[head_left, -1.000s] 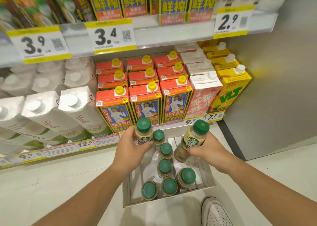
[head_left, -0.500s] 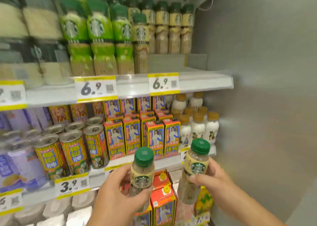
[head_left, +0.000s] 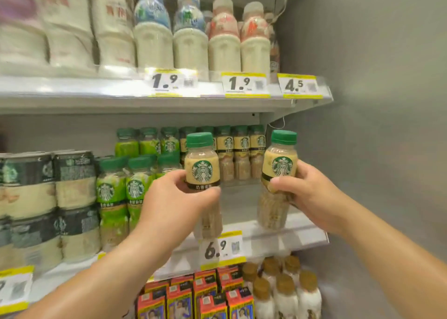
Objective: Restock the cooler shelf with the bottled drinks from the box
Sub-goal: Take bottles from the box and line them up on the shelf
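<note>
Two cream-labelled coffee bottles with green caps are held roughly upright before the cooler shelf [head_left: 285, 231]; the left bottle [head_left: 202, 171] is clasped round its middle by the left grip [head_left: 174, 200], with thumb and fingers curled about the label; the right bottle [head_left: 280, 166] is clasped the same way by the right grip [head_left: 307, 195]. Beyond and between the two grips, a row of matching bottles [head_left: 242, 149] is ranged at the back of the shelf; to the left of the left grip, green-labelled bottles [head_left: 121, 192] are stood, and dark cans [head_left: 72, 197] farther left; just below the left grip, a yellow price tag [head_left: 221, 246] reading 6.9 is fixed to the shelf edge.
</note>
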A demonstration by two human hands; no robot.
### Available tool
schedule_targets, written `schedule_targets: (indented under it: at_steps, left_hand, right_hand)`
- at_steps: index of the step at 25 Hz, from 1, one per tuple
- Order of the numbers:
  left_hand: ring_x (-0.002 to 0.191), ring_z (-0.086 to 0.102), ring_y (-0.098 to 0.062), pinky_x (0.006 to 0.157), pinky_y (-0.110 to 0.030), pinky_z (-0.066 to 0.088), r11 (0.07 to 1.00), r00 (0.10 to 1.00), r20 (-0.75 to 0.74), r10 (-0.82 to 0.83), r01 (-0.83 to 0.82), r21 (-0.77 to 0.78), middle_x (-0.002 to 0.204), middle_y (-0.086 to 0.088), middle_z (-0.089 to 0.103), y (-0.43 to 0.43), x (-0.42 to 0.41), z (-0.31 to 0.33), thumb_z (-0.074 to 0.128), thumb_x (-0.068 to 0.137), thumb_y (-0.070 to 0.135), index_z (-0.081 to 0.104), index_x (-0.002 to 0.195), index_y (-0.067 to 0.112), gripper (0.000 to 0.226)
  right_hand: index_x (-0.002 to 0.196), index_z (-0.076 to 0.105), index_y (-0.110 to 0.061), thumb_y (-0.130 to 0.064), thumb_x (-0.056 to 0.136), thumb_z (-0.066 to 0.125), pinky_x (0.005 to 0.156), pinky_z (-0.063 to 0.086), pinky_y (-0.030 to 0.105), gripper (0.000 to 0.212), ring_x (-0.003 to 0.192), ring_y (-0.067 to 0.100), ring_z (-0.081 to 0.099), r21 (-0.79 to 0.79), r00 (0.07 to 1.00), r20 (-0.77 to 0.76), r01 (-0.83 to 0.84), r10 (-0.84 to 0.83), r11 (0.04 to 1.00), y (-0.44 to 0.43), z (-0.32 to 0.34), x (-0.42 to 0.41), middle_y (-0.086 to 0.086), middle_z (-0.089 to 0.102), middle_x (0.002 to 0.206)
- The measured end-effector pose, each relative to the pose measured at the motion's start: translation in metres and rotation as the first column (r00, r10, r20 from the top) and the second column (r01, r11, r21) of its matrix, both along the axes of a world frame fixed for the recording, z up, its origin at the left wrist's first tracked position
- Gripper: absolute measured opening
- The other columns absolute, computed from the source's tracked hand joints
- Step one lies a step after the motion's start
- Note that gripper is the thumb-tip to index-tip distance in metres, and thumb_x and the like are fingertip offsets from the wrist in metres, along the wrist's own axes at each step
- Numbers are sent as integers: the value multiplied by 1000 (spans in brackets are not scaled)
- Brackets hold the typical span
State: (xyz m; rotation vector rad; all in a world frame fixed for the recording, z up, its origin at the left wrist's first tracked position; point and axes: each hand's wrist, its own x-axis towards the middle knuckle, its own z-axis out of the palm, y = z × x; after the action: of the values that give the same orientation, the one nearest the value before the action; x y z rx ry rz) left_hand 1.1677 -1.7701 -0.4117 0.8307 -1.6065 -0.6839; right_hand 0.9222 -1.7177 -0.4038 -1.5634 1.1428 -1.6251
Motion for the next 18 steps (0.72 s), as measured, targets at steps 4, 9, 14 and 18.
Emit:
schedule_targets:
  at_steps: [4,9,14,18]
  left_hand:
    - [66,68,2,62,-30,57,986,989,12,151,-151,67,69,16,74,-36,-46,7,85,65,32,71,86,29,26]
    - [64,60,17,52,-13,44,966,971,50,232,-237,108,66,31,68,-67,-76,-9,85,66,35,68,76,31,20]
    - [61,61,11,44,-3,38,916,924,64,377,-382,122,69,17,70,-80,-93,-18,87,67,36,66,94,29,35]
    - [69,63,6,53,-8,41,874,881,78,467,-473,110,73,16,70,-75,-100,-27,85,67,41,71,90,28,30]
  right_hand:
    - [115,62,-14,-3,79,75,73,55,30,40,84,14,70,34,1000,-8,23,-22,999,-64,5,-15,13,73,104]
    - [110,66,-23,-5,75,79,70,58,23,41,88,12,73,60,1000,-12,27,-26,998,-113,-20,-27,-4,78,97]
    - [107,69,-26,-7,72,82,81,57,30,42,96,13,71,72,999,-38,14,-12,997,-136,-33,-34,-7,77,100]
    - [110,68,-31,-17,73,82,88,55,34,42,99,9,69,85,998,-64,32,-27,996,-139,-36,-37,-13,76,102]
